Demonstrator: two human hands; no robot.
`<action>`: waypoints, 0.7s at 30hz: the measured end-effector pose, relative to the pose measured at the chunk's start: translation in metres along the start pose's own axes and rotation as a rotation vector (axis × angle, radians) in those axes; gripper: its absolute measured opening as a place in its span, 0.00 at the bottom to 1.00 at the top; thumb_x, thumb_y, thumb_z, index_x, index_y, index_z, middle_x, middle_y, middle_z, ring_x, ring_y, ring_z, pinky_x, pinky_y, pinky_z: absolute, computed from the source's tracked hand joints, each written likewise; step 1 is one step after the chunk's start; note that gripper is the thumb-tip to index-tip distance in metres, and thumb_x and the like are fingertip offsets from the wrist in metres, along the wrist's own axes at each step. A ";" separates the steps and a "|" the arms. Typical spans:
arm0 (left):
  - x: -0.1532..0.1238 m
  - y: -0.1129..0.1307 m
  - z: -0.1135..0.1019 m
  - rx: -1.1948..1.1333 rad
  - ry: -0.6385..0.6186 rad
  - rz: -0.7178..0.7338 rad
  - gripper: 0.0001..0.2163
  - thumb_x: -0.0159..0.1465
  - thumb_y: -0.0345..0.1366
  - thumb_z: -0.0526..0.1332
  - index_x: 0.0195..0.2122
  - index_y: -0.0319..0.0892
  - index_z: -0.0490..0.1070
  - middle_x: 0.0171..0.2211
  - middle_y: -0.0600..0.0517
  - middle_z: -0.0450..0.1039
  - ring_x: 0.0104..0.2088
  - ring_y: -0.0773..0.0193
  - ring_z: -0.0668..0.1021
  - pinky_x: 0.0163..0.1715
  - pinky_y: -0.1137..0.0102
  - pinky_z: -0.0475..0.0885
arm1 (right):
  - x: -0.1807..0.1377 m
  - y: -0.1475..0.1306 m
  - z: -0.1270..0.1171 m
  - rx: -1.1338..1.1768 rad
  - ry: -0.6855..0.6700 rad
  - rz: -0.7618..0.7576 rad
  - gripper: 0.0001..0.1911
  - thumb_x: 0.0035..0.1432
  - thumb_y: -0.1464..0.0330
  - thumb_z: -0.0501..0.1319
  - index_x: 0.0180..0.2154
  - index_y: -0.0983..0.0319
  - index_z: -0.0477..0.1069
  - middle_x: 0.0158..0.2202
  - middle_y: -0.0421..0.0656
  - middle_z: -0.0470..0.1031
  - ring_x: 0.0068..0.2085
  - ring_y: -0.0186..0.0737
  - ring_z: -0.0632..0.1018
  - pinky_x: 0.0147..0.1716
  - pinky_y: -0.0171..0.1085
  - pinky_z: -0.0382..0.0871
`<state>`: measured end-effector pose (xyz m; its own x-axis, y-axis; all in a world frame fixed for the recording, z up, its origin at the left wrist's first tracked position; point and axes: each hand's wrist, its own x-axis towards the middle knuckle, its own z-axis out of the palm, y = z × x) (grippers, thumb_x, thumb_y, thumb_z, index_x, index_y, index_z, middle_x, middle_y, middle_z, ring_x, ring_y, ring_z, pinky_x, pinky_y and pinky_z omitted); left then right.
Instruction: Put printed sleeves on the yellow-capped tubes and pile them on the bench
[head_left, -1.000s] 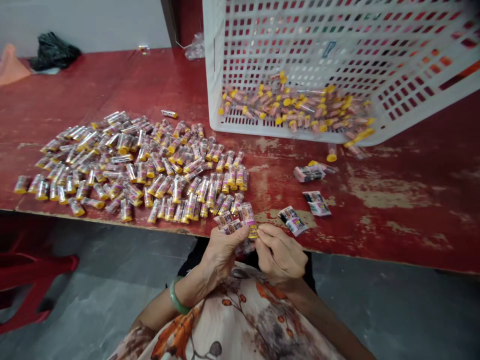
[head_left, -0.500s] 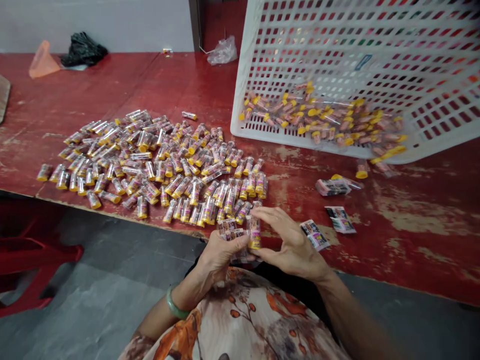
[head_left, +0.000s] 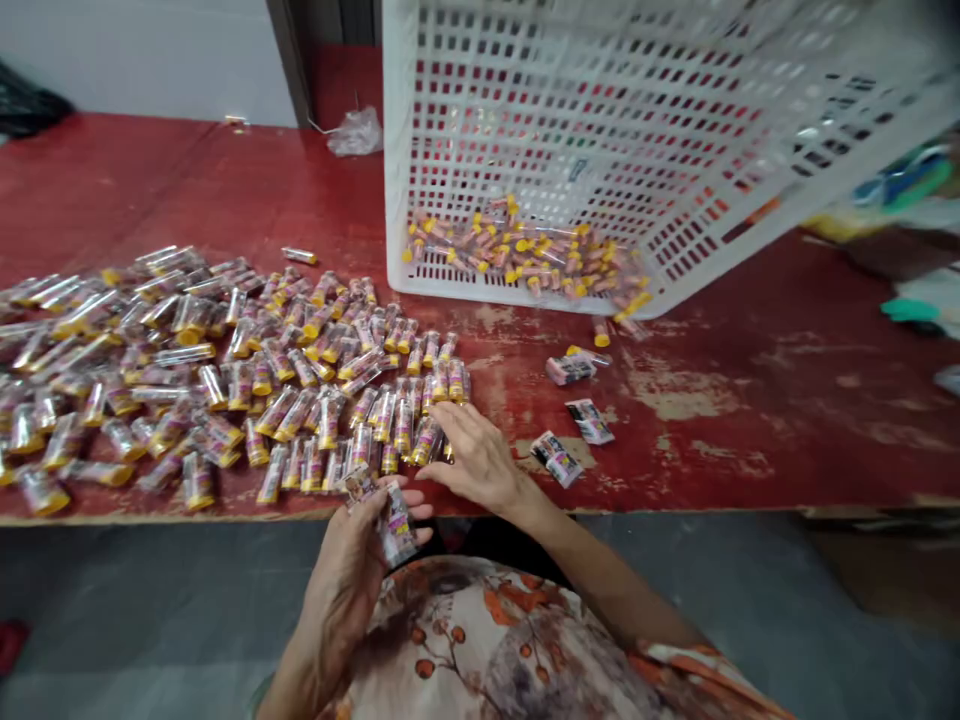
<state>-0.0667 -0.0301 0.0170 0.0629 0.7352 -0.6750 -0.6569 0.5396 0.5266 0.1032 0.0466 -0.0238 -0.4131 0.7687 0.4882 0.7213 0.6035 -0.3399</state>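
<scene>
– So, the left hand is half curled, palm partly up, thumb pressing a small bunch of flat printed plastic packets at the near edge of the scuffed red table. And the right hand?

– Spread, thumb well apart from the fingers, at the near right corner of the pile of clear plastic tubes with yellow caps. One yellow-ended clear tube shows between thumb and fingers; I can't tell whether they touch it.

– What could go wrong here?

– A knock, I'd say. Those tubes crowd together, so a sideways brush could topple or roll some, and the nearest sit close to the edge, with grey floor below. The left thumb's grip looks light, too, so slick packets might slide out.

– And which way does everything point?

– The front packet's long axis runs from the table edge toward the floral shirt, slightly slanted. The tube slants too: yellow end toward the person and a bit leftward, clear end away. Standing or lying? I can't tell.
</scene>
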 end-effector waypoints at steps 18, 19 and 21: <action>0.020 -0.028 0.057 0.144 -0.140 0.034 0.16 0.48 0.40 0.73 0.33 0.35 0.73 0.26 0.46 0.78 0.25 0.59 0.80 0.26 0.69 0.75 | 0.028 0.250 -0.119 -0.119 0.264 1.228 0.24 0.45 0.59 0.67 0.12 0.70 0.66 0.41 0.72 0.73 0.50 0.72 0.72 0.34 0.56 0.56; 0.022 -0.029 0.057 0.135 -0.123 0.045 0.16 0.48 0.40 0.73 0.32 0.36 0.73 0.26 0.46 0.78 0.25 0.60 0.80 0.27 0.69 0.75 | 0.023 0.241 -0.121 -0.079 0.301 1.199 0.26 0.49 0.57 0.64 0.12 0.70 0.66 0.41 0.68 0.75 0.49 0.69 0.73 0.33 0.55 0.55; 0.024 -0.032 0.057 0.113 -0.079 0.069 0.17 0.46 0.41 0.73 0.31 0.36 0.72 0.25 0.48 0.77 0.24 0.61 0.79 0.27 0.69 0.74 | 0.007 0.208 -0.121 0.091 0.343 1.102 0.31 0.58 0.53 0.56 0.13 0.69 0.68 0.37 0.56 0.77 0.41 0.57 0.77 0.27 0.52 0.54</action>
<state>-0.0016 -0.0062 0.0137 0.0822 0.7996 -0.5949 -0.5730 0.5263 0.6282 0.3177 0.1520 0.0063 0.5974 0.7981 0.0785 0.5477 -0.3345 -0.7669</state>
